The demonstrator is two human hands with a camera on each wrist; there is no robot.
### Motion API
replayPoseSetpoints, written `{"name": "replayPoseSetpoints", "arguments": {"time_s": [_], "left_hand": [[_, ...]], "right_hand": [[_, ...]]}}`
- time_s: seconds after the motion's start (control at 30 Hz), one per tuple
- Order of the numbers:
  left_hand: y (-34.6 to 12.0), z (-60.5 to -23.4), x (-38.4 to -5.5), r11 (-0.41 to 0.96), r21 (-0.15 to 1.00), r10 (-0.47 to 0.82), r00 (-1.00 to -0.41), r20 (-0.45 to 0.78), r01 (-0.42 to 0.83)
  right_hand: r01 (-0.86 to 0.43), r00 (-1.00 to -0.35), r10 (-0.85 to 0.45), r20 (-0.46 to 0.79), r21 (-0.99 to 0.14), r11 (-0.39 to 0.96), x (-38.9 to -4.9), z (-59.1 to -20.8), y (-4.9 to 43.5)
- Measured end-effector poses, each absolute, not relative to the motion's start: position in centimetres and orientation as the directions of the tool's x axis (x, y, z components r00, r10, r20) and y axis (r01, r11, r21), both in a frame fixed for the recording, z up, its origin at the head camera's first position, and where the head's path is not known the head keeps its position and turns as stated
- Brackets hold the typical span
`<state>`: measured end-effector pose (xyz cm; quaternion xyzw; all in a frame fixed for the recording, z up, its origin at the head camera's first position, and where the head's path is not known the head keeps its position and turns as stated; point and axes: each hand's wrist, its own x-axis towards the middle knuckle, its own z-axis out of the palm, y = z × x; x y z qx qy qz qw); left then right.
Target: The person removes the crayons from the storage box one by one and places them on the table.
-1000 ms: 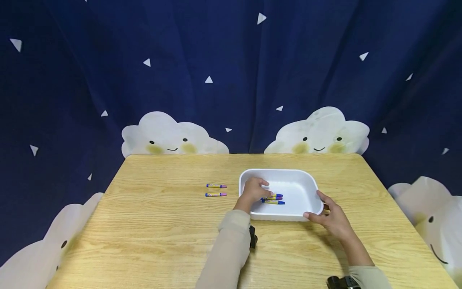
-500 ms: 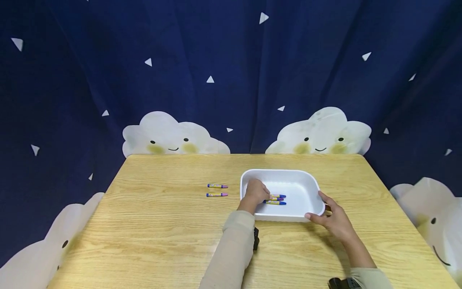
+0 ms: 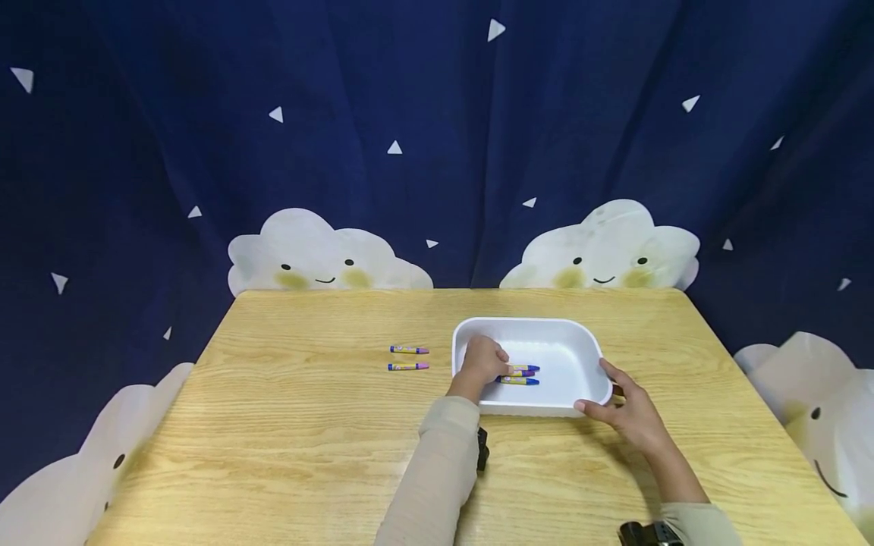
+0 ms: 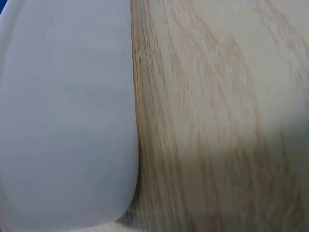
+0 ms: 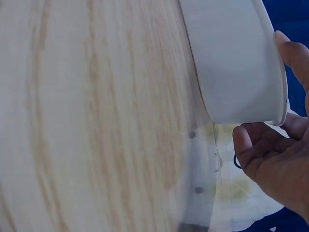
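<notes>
A white rectangular tub (image 3: 556,379) stands on the wooden table. Inside lie three yellow-wrapped crayons (image 3: 522,381) side by side, with blue and purple tips pointing right. My left hand (image 3: 483,360) reaches into the tub's left part with fingers curled, pinching at the left end of the rearmost crayon; its fingertips are partly hidden. At the tub's right end my right hand (image 3: 631,415) grips the rim, thumb on the front corner and other fingers around the end. The left wrist view has only the tub's outer wall (image 4: 67,116) and the table.
Left of the tub, two crayons with pink tips, a rear crayon (image 3: 410,349) and a front crayon (image 3: 408,367), lie parallel on the table (image 3: 307,425). A dark blue curtain (image 3: 437,91) with cloud pictures hangs behind the table and at both sides.
My left hand's fingers have curled in at the crayons' left ends, and the rear crayons have slid slightly right. The right hand keeps its place on the tub.
</notes>
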<state>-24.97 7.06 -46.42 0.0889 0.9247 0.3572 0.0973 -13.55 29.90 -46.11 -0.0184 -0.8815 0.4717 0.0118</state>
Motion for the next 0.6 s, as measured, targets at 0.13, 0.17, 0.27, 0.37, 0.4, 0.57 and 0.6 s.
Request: {"name": "replayPoseSetpoints", "arguments": {"time_s": [0.13,0.17,0.27,0.37,0.4,0.57,0.6], "left_hand": [[7.23,-46.35,-24.94,0.778,0.607,0.285,-0.952,-0.116,0.159],[7.28,-46.35,-24.94,0.786,0.597,0.287,-0.951,-0.118,0.163],[7.33,-46.49,-24.93,0.781,0.610,0.268,-0.955,-0.129,0.137],[7.27,-46.65,-24.97,0.744,0.662,0.244,-0.960,-0.139,0.093],[7.24,-46.72,-25.00,0.734,0.673,0.241,-0.960,-0.139,0.087],[7.11,-46.85,-25.16,0.680,0.725,0.269,-0.957,-0.111,0.107],[7.11,-46.83,-25.18,0.664,0.740,0.272,-0.957,-0.099,0.113]], "right_hand": [[0.020,-0.999,0.045,0.006,-0.831,0.556,-13.59,-46.20,29.95],[0.019,-0.999,0.046,0.007,-0.831,0.557,-13.58,-46.21,29.97],[0.018,-0.999,0.043,0.007,-0.833,0.552,-13.50,-46.21,29.92],[0.016,-0.999,0.043,0.009,-0.840,0.543,-13.40,-46.16,29.83],[0.015,-0.999,0.041,0.008,-0.842,0.540,-13.37,-46.13,29.80],[0.014,-0.999,0.041,0.010,-0.845,0.534,-13.40,-46.13,29.77],[0.015,-0.999,0.042,0.009,-0.845,0.534,-13.42,-46.15,29.79]]}}
